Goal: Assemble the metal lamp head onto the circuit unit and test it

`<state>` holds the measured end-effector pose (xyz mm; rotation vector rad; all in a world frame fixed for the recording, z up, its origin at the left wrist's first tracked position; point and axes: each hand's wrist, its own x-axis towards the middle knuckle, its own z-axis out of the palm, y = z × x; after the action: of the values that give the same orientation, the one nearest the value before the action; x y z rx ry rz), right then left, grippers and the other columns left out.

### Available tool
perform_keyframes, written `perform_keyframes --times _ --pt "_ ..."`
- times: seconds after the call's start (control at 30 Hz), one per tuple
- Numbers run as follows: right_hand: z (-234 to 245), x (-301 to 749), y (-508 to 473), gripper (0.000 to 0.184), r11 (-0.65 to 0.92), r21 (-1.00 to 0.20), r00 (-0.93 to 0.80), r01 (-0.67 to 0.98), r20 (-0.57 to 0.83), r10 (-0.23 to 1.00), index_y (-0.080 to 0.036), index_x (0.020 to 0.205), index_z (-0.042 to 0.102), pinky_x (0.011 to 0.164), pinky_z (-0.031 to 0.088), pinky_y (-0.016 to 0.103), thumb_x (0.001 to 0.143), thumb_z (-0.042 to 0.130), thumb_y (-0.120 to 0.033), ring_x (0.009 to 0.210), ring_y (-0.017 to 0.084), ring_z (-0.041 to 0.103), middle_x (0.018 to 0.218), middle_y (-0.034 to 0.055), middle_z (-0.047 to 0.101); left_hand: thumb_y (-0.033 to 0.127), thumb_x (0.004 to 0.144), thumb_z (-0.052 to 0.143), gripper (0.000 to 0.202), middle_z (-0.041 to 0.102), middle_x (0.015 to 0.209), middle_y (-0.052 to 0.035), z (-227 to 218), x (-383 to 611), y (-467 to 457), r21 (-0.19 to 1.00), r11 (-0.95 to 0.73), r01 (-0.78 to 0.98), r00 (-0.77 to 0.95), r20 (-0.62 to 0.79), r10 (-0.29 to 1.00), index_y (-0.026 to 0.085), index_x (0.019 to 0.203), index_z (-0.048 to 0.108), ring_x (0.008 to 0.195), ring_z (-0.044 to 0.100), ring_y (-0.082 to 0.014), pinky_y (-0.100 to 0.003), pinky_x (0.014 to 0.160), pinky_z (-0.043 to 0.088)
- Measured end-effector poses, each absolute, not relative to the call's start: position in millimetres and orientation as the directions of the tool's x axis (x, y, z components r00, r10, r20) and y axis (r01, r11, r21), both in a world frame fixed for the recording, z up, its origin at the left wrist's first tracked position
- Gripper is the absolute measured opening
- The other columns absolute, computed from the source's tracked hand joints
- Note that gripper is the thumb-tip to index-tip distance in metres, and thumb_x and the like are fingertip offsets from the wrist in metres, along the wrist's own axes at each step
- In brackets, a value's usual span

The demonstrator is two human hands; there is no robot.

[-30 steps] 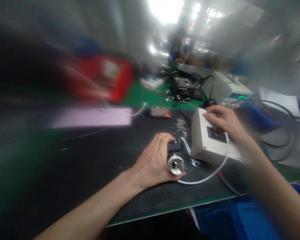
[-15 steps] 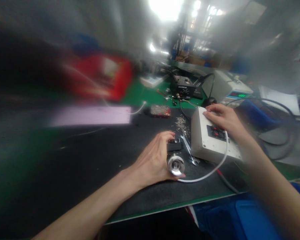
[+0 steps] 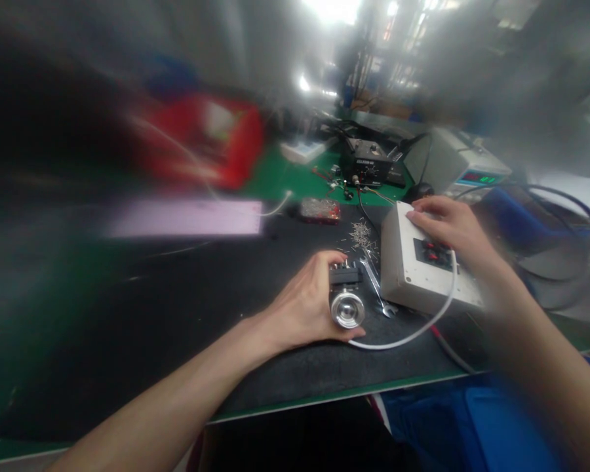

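My left hand (image 3: 307, 298) is closed around a small device with a shiny round silver cup (image 3: 347, 309) and a black block (image 3: 345, 274) above it. Its thumb and fingers grip the device from the left, just over the black mat. A white cable (image 3: 413, 339) runs from beneath the cup to a white box (image 3: 396, 259) with red-and-black terminals (image 3: 435, 252). My right hand (image 3: 450, 223) lies on that box, its curled fingers and thumb at the far upper edge. Between device and box lies an open-end wrench (image 3: 377, 288).
Small metal pins (image 3: 361, 236) are piled behind the wrench, near a clear case (image 3: 320, 210). Farther back stand a black control unit (image 3: 366, 164) and a meter with a lit display (image 3: 476, 170). A red bin (image 3: 240, 151) and pinkish sheet (image 3: 191, 217) are left. Blue crates (image 3: 501, 426) sit below the edge.
The view has shifted slightly, and the silver cup is turned a little more toward the camera. Both hands keep their places on the device and box. The meter's display has changed.
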<state>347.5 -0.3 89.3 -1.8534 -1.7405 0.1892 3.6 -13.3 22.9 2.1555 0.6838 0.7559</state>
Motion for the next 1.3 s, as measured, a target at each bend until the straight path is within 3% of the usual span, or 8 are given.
perform_keyframes --times 0.83,1.1,1.3 --pt "93.4 340.8 -1.9 0.036 0.003 -0.501 0.157 0.865 0.277 0.948 -0.020 0.099 0.076 0.085 0.050 0.042 0.088 0.070 -0.054 0.096 0.029 0.066 0.108 0.0081 0.072 0.049 0.058 0.100 0.110 0.049 0.141 -0.0135 22.2 2.3 -12.8 0.790 -0.567 0.235 0.689 0.276 0.670 0.023 0.139 0.031 0.127 0.056 -0.0311 -0.049 0.110 0.050" --pt "87.3 347.5 1.0 0.031 0.083 -0.514 0.128 0.854 0.361 0.924 -0.021 0.082 0.073 0.089 0.051 0.042 0.085 0.074 -0.052 0.096 0.028 0.067 0.104 0.0066 0.074 0.045 0.058 0.101 0.109 0.050 0.140 -0.0154 24.5 3.0 -13.7 0.785 -0.578 0.220 0.685 0.298 0.665 0.022 0.140 0.033 0.127 0.055 -0.0342 -0.053 0.109 0.050" --pt "86.1 348.2 1.4 0.028 0.124 -0.533 0.100 0.837 0.371 0.923 -0.020 0.078 0.070 0.090 0.051 0.041 0.086 0.074 -0.047 0.102 0.028 0.068 0.108 0.0061 0.073 0.045 0.057 0.101 0.109 0.049 0.141 -0.0134 24.6 3.3 -13.9 0.790 -0.567 0.234 0.685 0.280 0.672 0.023 0.139 0.032 0.128 0.056 -0.0318 -0.050 0.110 0.050"
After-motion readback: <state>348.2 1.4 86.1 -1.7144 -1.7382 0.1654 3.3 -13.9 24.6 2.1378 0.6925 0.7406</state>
